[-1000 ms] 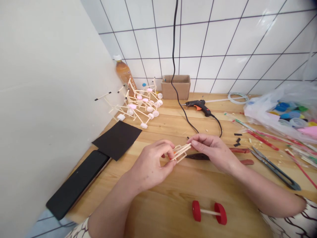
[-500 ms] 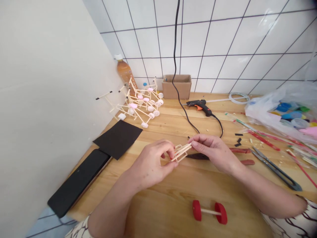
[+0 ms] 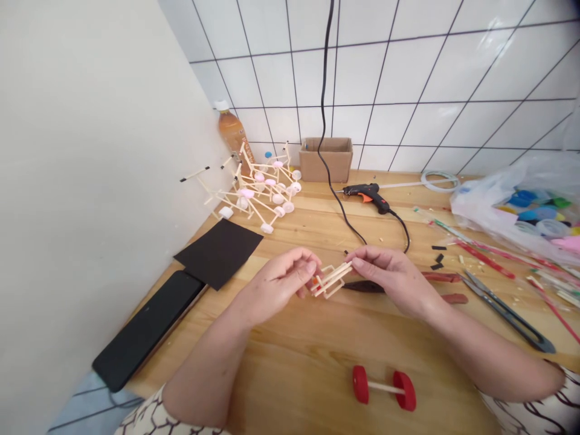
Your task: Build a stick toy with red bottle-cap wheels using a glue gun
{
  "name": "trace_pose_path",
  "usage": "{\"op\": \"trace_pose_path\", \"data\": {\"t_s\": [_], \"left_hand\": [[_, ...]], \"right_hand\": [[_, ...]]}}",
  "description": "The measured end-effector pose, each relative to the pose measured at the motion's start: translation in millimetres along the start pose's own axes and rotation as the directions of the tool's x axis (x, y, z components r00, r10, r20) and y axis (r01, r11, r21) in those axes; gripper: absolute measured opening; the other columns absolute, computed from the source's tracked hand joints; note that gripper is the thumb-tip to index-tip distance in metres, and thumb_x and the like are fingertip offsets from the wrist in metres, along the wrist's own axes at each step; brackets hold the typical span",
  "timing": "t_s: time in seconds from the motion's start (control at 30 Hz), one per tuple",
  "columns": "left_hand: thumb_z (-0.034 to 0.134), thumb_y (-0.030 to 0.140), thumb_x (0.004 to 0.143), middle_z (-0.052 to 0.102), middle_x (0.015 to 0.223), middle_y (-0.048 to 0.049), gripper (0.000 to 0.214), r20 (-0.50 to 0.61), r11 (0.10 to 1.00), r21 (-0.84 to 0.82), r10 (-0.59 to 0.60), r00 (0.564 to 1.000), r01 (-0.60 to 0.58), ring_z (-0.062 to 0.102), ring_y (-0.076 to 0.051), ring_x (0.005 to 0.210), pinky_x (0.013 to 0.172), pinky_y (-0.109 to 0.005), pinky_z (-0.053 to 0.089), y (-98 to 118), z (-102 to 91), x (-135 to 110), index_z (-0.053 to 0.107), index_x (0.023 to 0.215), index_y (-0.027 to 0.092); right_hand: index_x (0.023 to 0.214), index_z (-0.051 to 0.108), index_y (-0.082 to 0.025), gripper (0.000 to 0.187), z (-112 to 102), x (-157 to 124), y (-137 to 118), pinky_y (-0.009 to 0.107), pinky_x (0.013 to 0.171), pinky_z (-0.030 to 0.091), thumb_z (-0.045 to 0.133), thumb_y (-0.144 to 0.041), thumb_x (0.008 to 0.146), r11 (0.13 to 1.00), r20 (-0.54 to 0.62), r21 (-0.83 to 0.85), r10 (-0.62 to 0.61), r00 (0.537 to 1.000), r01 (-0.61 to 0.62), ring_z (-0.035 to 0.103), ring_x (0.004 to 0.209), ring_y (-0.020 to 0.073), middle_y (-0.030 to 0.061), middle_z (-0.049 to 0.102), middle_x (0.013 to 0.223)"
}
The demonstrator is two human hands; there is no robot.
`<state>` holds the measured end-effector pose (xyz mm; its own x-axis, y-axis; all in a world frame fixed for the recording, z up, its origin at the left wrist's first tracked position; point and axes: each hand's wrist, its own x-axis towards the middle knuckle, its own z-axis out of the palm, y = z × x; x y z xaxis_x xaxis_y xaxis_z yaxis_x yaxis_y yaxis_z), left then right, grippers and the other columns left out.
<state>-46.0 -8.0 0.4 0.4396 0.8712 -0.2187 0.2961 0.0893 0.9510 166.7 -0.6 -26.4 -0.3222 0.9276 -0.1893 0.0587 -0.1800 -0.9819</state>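
I see right hand [image 3: 395, 277] pinching stick frame [image 3: 334, 279]; left hand [image 3: 275, 283] at its 9 o'clock, can't tell grip.

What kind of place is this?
It looks like a small craft corner, perhaps at home: there's a glue gun on the wooden table, little stick models with bottle-cap wheels, and a plastic bag of colorful caps.

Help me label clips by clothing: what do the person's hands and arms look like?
The left hand and right hand are ungloved and look unadorned. The left sleeve and right sleeve are off-white, printed with dark, irregular branching lines, and leave the left forearm and right forearm bare.
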Motion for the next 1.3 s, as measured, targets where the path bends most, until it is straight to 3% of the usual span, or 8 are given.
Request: {"op": "trace_pose_path", "data": {"t_s": [0.23, 0.4, 0.8, 1.3], "left_hand": [[0.054, 0.023, 0.081, 0.064, 0.09, -0.0036, 0.012, -0.048, 0.996, -0.083, -0.046, 0.998, 0.042, 0.06, -0.011, 0.073, 0.067, -0.024, 0.048, -2.4, 0.6, 3.3, 0.055, 0.091, 0.016], [0.056, 0.017, 0.077, 0.065, 0.082, -0.002, 0.009, -0.11, 0.999, -0.035, -0.03, 0.993, 0.026, 0.06, -0.011, 0.071, 0.068, -0.025, 0.047, -0.5, 3.5, 4.2, 0.057, 0.085, 0.015], [0.059, 0.027, 0.077, 0.064, 0.077, -0.0006, 0.012, -0.139, 0.995, -0.085, -0.066, 0.988, 0.054, 0.059, -0.01, 0.066, 0.064, -0.023, 0.047, -5.0, 3.7, 7.6, 0.059, 0.082, 0.016], [0.066, 0.021, 0.07, 0.065, 0.076, -0.0014, 0.012, -0.216, 0.993, -0.104, -0.069, 0.974, 0.048, 0.059, -0.011, 0.069, 0.066, -0.024, 0.045, -1.2, 6.1, 8.1, 0.06, 0.079, 0.014]], "right_hand": [[0.083, 0.064, -0.019, 0.023, 0.2, 0.6, -0.1, 0.029, 0.075, 0.046, 0.062, -0.04, 0.076, 1.0, -0.002, 0.015, 0.008, 1.0, -0.008, 0.061, 0.075, 0.0145, 0.0009, 0.066, 0.077], [0.084, 0.064, -0.018, 0.024, -0.2, 0.0, -0.7, 0.028, 0.073, 0.046, 0.061, -0.04, 0.077, 1.0, -0.005, -0.005, 0.008, 1.0, -0.008, 0.06, 0.074, 0.0142, 0.0013, 0.066, 0.078], [0.083, 0.064, -0.019, 0.025, 1.1, -1.0, -2.2, 0.03, 0.074, 0.047, 0.061, -0.043, 0.075, 1.0, 0.004, -0.009, 0.011, 1.0, -0.011, 0.061, 0.076, 0.0159, 0.0021, 0.067, 0.08], [0.081, 0.064, -0.018, 0.022, 1.7, -1.2, -3.3, 0.029, 0.074, 0.046, 0.062, -0.04, 0.076, 0.999, -0.002, 0.027, 0.018, 1.0, -0.018, 0.061, 0.074, 0.0145, 0.001, 0.067, 0.077]]}}
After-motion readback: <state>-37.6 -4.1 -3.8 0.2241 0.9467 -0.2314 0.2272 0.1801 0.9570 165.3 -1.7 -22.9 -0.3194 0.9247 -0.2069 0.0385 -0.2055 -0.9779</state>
